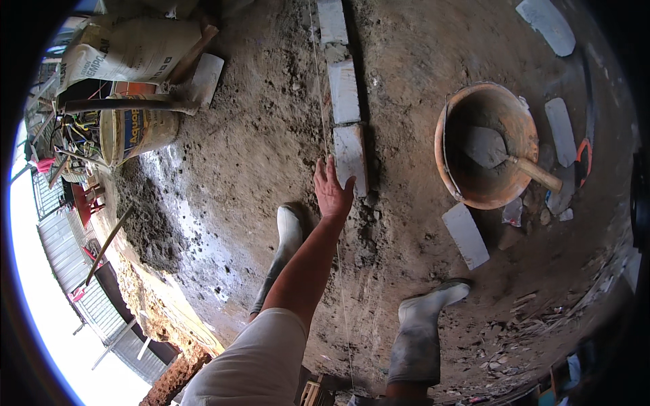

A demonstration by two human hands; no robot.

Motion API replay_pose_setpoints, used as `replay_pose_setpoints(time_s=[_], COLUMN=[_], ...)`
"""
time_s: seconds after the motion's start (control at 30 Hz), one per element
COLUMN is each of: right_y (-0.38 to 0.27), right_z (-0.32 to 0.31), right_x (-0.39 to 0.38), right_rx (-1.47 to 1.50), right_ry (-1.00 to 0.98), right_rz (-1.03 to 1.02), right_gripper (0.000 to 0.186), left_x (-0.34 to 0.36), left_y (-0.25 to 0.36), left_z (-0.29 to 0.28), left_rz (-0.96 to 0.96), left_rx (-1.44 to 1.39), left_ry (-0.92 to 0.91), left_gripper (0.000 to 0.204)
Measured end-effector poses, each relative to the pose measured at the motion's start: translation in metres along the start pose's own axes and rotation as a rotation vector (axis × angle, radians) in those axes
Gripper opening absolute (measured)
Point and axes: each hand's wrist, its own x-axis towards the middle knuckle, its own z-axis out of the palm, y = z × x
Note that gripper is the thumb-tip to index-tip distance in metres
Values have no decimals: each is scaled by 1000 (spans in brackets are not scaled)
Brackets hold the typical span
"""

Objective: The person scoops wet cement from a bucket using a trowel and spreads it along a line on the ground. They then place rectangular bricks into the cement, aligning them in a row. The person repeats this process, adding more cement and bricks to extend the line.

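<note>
Pale block (350, 152) lies at the near end of a straight row on the ground, and the left hand (334, 198) is at its lower left corner. That hand is open, fingers loosely spread and pointing up along the row, thumb out to the right across the block's face; it grips nothing, and whether the skin touches the block is unclear. The right hand is out of view.

The block is a flat-faced, oblong slab, whitish with brownish smears. Grey, crumbly mortar (336, 53) fills a joint farther up the row. A thin, taut string (316, 51) runs beside the blocks. Dark, lumpy soil (271, 122) surrounds them. To the right, a round, rusty-orange tub (533, 135) holds a trowel (484, 147), its grey blade inside and its wooden handle crossing the rim.
</note>
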Motion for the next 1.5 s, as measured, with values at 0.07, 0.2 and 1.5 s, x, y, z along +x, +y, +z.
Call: replay_pose_setpoints(time_s=[0.07, 0.2, 1.5], right_y=[0, -6, 4], right_z=[-3, -3, -36], right_x=[2, -2, -24], right_rx=[-9, -47, -85], right_ry=[-17, -22, -178], right_rz=[-1, 18, 133], right_gripper=[57, 58, 67], left_x=[14, 41, 32], left_y=[17, 57, 28], left_z=[-4, 9, 40], left_rz=[74, -57, -28], left_rx=[26, 44, 212], left_ry=[-94, -145, -170], left_gripper=[91, 98, 74])
